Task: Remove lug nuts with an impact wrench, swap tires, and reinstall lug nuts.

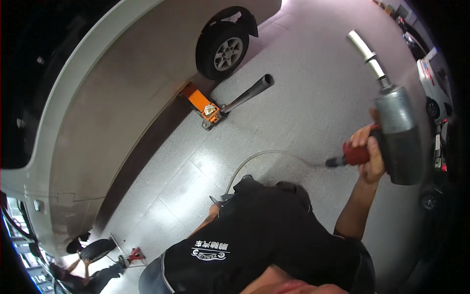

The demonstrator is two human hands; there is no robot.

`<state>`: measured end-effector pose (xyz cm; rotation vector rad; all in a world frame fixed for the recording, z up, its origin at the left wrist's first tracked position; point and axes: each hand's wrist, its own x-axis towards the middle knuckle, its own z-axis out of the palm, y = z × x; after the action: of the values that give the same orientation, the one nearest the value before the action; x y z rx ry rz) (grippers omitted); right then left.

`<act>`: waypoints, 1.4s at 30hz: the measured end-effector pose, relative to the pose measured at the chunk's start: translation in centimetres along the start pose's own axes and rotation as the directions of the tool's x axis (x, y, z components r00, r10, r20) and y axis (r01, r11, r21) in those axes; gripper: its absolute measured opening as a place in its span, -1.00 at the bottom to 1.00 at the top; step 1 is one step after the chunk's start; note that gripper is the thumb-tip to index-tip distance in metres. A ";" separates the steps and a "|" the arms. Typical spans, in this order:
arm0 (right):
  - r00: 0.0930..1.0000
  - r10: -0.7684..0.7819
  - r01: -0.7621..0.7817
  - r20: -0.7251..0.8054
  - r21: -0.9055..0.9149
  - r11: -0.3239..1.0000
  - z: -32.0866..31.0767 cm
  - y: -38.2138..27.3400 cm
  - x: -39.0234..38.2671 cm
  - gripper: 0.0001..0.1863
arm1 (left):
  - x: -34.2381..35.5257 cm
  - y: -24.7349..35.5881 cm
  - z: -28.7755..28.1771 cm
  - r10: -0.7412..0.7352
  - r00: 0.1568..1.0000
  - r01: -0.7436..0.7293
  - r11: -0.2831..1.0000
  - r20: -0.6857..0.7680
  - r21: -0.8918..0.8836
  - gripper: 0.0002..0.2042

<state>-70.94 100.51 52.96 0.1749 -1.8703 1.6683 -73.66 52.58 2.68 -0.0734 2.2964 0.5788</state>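
My right hand (374, 165) is closed round the grip of a large air impact wrench (397, 112), raised on the right. A long silver socket extension (363, 47) points up and away from its nose, and the lower end of the grip is red. From that grip an air hose (264, 153) curves left towards my waist. My left hand (214, 210) is low beside my black shirt, near the hose's other visible end. Its fingers are mostly hidden, so I cannot tell whether it holds the hose.
A light-coloured van (112, 93) fills the left, with its wheel (228, 53) at the far end. An orange floor jack (199, 100) stands beside it, its dark handle (249, 93) slanting outward. At lower left another person handles a tyre (97, 250) near a red stand (136, 254). Cars line the right.
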 end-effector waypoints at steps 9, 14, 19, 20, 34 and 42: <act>0.985 -0.174 0.174 -0.008 -0.021 0.985 -15.8 15.4 17.5 -0.60 | 11.8 16.5 -2.6 0.106 0.966 -0.107 0.994 0.237 -0.008 -0.70; 0.986 -0.159 0.160 0.043 -0.044 0.986 -22.1 23.9 33.4 -0.66 | 17.7 31.6 -6.4 -0.176 0.983 0.120 0.834 -0.055 -0.538 -0.62; 0.959 -0.195 0.206 0.206 -0.033 0.978 -25.1 32.4 52.0 -0.72 | 19.8 51.6 -11.0 0.053 0.977 -0.168 0.780 -0.205 -0.603 -0.29; 0.946 -0.188 0.196 0.263 -0.006 0.980 -24.1 34.2 54.6 -0.72 | 20.9 55.0 -11.8 0.043 0.965 -0.203 0.745 -0.257 -0.636 -0.32; 0.737 0.429 -0.214 0.521 -0.423 0.881 -3.3 87.7 47.6 -0.80 | 63.3 81.1 -32.2 0.328 0.873 -0.368 -0.041 -0.361 -0.929 -0.45; 0.661 0.422 0.008 0.620 -0.568 0.823 0.1 112.8 46.3 -0.53 | 89.7 73.4 -22.8 0.256 0.951 -0.067 -0.384 -0.176 -0.921 -0.61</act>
<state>-162.67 136.02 -19.08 0.4522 -3.0124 1.2030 -169.14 119.27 -16.90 -0.5018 0.8168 2.5591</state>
